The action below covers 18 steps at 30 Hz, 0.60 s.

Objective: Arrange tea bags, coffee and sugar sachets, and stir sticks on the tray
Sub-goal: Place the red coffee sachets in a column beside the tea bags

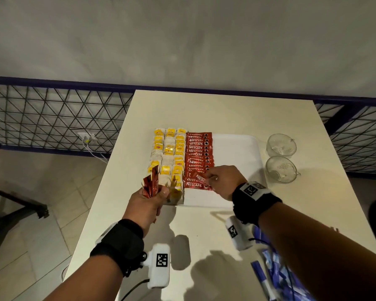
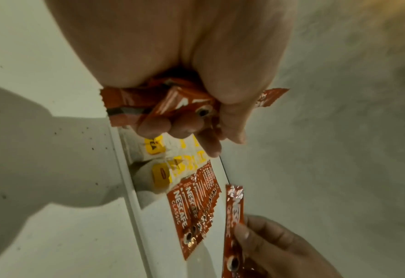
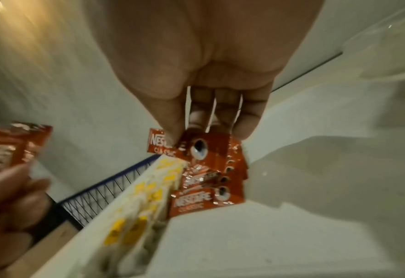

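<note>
A white tray [image 1: 237, 148] lies on the table. Yellow-tagged tea bags [image 1: 167, 153] fill its left part in three columns. Beside them runs a column of overlapping red coffee sachets [image 1: 199, 157]. My left hand [image 1: 149, 203] grips a bunch of red coffee sachets [image 1: 151, 184] at the tray's near left corner; the bunch [image 2: 163, 101] shows in the left wrist view too. My right hand [image 1: 223, 181] pinches a single red coffee sachet [image 1: 201, 179] just above the near end of the red column. The same single sachet [image 3: 187, 145] is between thumb and fingers in the right wrist view.
Two clear glass cups [image 1: 281, 157] stand right of the tray. Blue and white packets [image 1: 276, 268] lie at the table's near right corner. A black wire fence [image 1: 52, 118] runs behind the table, and the table edge on the left drops to a tiled floor.
</note>
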### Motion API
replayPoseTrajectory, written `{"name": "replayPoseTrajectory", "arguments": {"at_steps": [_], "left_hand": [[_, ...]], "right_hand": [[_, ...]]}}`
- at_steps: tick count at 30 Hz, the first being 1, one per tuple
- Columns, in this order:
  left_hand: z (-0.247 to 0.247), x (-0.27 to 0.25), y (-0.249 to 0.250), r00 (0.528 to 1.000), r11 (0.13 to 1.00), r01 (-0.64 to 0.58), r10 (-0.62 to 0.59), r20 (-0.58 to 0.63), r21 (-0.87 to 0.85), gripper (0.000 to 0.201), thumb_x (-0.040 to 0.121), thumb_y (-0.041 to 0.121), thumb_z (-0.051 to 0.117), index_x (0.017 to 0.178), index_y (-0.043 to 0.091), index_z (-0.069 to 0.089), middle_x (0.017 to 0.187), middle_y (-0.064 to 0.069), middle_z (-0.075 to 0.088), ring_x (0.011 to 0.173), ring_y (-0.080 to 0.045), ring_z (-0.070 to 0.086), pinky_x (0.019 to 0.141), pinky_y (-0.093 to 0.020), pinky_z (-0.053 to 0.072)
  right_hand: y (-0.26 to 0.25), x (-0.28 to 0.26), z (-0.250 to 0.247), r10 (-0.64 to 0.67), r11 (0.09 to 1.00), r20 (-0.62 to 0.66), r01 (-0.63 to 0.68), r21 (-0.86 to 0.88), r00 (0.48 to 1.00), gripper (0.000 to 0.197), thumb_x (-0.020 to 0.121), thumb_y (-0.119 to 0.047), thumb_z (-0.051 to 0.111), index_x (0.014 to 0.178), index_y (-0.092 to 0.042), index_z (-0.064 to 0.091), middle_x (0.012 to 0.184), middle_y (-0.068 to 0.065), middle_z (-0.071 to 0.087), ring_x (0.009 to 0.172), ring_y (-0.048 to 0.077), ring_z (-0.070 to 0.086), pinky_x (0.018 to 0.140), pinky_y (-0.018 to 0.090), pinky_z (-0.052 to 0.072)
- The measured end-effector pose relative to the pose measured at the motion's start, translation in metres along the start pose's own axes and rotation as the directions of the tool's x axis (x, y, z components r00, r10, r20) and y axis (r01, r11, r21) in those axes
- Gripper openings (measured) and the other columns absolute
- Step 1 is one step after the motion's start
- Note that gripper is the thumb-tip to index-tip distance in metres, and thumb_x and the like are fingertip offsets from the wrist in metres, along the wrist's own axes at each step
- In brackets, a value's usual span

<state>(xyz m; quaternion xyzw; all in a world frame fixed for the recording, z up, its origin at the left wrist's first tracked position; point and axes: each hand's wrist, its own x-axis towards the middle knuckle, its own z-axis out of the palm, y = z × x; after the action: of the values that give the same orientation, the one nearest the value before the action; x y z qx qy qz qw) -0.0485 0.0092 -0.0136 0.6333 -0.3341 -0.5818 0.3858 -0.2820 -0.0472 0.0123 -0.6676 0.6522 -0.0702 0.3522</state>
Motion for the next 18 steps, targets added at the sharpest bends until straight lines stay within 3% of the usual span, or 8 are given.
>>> {"name": "replayPoseTrajectory", "arguments": {"at_steps": [4,9,18], "left_hand": [[-0.013,0.001,-0.003,1.000,0.998,0.020,-0.020,-0.004,0.052,0.016,0.090,0.023,0.067,0.089,0.007,0.066,0.058,-0.008,0.038,0.051,-0.019,0.030,0.042,-0.023,0.024],[-0.023,0.002,-0.006,1.000,0.998,0.019,-0.019,0.004,0.063,0.016,0.090,0.023,0.066,0.092,0.007,0.066,0.059,-0.008,0.041,0.052,-0.019,0.032,0.042,-0.023,0.025],[-0.040,0.009,-0.009,1.000,0.998,0.028,-0.028,-0.007,0.057,0.020,0.089,0.024,0.067,0.094,0.005,0.066,0.059,-0.008,0.039,0.052,-0.018,0.032,0.039,-0.024,0.025]], "right_hand": [[0.004,0.012,0.013,-0.016,0.978,0.123,0.041,-0.205,0.992,0.024,0.094,-0.026,0.055,0.115,-0.026,0.068,0.121,-0.003,0.063,0.109,0.019,0.057,0.095,0.029,0.044],[0.000,0.024,0.026,-0.025,0.966,0.138,0.059,-0.253,0.990,0.016,0.089,-0.021,0.059,0.101,-0.025,0.068,0.110,-0.002,0.064,0.099,0.019,0.059,0.084,0.025,0.046],[-0.009,0.044,0.035,0.039,0.933,0.201,0.037,-0.358,0.979,0.015,0.088,-0.023,0.062,0.102,-0.028,0.067,0.113,-0.004,0.063,0.101,0.018,0.059,0.090,0.031,0.050]]}}
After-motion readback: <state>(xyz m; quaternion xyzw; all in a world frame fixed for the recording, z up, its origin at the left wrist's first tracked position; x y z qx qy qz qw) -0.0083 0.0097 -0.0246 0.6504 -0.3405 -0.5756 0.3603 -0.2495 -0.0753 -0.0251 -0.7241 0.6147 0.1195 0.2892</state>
